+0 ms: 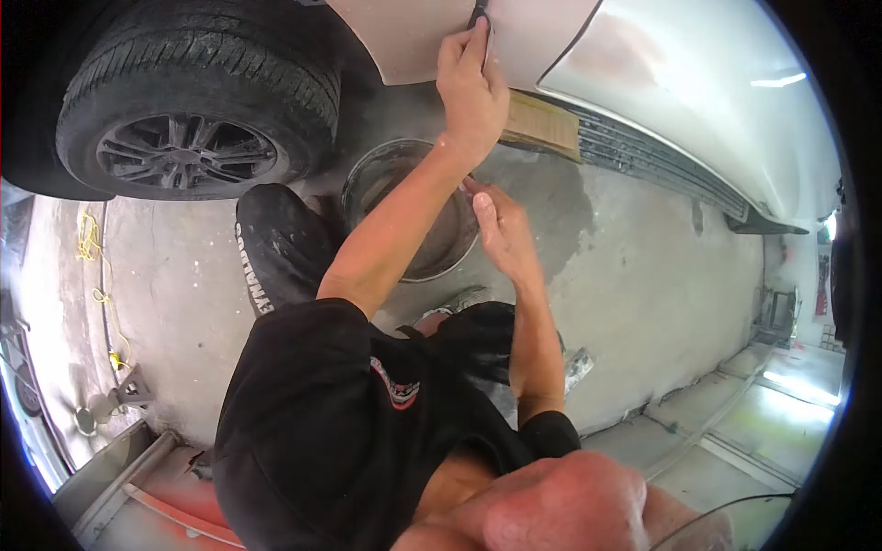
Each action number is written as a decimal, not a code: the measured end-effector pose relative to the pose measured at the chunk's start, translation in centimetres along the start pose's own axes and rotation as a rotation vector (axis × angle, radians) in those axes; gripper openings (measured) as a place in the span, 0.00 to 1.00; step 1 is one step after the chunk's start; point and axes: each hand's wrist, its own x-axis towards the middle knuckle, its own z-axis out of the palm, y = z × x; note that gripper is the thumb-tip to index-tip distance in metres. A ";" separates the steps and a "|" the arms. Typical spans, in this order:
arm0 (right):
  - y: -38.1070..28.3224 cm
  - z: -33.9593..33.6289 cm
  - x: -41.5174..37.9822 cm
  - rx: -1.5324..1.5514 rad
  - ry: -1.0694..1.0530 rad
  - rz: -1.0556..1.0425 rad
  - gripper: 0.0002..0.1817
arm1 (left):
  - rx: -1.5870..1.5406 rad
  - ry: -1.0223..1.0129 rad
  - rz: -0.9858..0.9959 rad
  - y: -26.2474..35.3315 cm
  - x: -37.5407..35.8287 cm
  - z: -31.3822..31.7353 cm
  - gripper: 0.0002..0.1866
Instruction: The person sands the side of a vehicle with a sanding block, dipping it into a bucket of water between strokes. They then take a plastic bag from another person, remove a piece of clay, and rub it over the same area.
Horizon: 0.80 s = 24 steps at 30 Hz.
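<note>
Nearest in, the right hand [501, 230] hung over the rim of a round bucket [413, 211] on the concrete floor [634, 275], fingers loosely together and holding nothing I could make out. The bucket looked to hold murky grey water, though its depth couldn't be told. Further up, the left hand [473, 87] pinched a dark sanding pad [480, 16], pressed flat to the pale car panel [413, 37] beside the tyre [197, 96]. By my read it was mid-rubbing on the panel's lower edge; the next stroke called for even pressure, and the pad kept wet.
</note>
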 end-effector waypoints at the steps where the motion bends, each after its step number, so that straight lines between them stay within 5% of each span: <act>1: 0.1 -0.1 0.0 -0.007 -0.010 0.011 0.29 | 0.012 0.030 0.025 1.2 1.8 0.0 0.22; 5: 0.8 0.3 -1.3 -0.005 -0.020 0.015 0.27 | -0.093 0.066 0.093 3.9 4.9 -0.5 0.28; 9: 1.1 0.3 -0.8 -0.049 0.009 -0.064 0.24 | -0.121 -0.001 -0.036 1.1 0.3 -0.1 0.26; 13: 0.6 0.5 -0.8 -0.010 -0.038 0.009 0.21 | -0.025 0.096 0.132 4.3 5.5 0.0 0.28; 17: 0.5 0.6 -0.6 -0.052 -0.036 -0.027 0.21 | 0.019 0.014 0.038 1.0 0.0 0.1 0.29; 21: 0.0 0.7 -0.3 -0.067 -0.025 -0.051 0.20 | -0.005 0.042 0.052 5.0 6.0 -0.6 0.26; 24: 0.6 0.5 -0.5 -0.081 -0.034 -0.067 0.19 | -0.029 0.091 0.039 3.0 2.5 0.2 0.25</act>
